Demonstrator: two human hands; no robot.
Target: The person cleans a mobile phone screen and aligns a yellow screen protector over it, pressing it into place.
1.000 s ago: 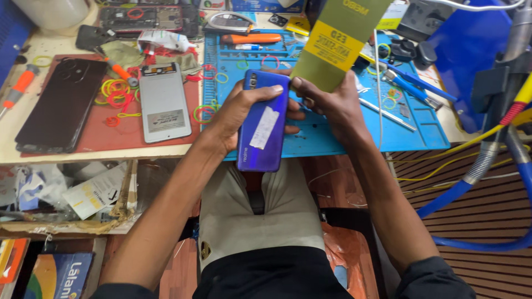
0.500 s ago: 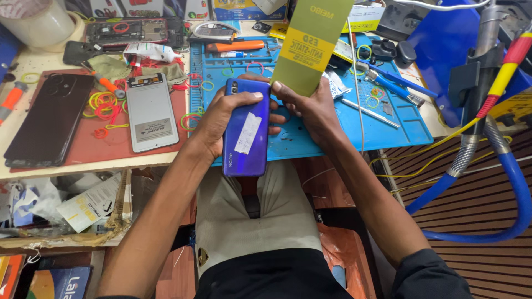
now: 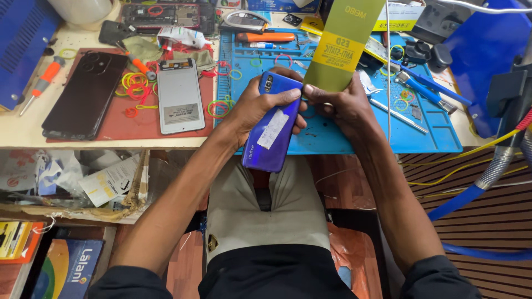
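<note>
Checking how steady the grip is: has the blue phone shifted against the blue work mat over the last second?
Cannot tell. The blue phone lies over the blue mat's near edge as before; any apparent shift comes from the head camera moving.

Counted: three phones — one blue in hand, one black, one silver. Two screwdrivers with orange handles.

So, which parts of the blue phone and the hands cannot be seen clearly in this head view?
- Blue phone: its screen side faces away; only the back shows.
- Phone's right edge: covered by the left hand and right hand.
- Where the olive plastic sheet meets the phone: hidden behind the right fingertips.
- Sheet's upper end: cut off by the top edge.
- White sticker on the phone: too blurred to tell more.
</note>
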